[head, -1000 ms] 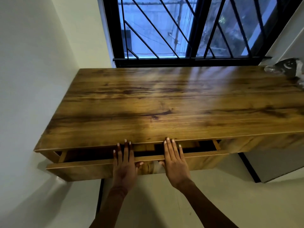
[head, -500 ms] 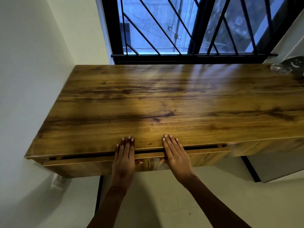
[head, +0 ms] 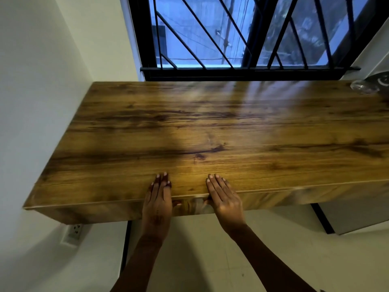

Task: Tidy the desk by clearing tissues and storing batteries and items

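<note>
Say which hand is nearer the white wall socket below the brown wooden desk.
Left. The left hand rests on the brown wooden desk's front edge, up and right of the white wall socket; the right hand rests farther right along it.

Two forearms show from the bottom edge of the view, slim and bare along all their visible length. The left hand (head: 157, 199) and right hand (head: 226, 199) are bare as well, with long, slender fingers (head: 216, 185) and short, rounded nails.
</note>
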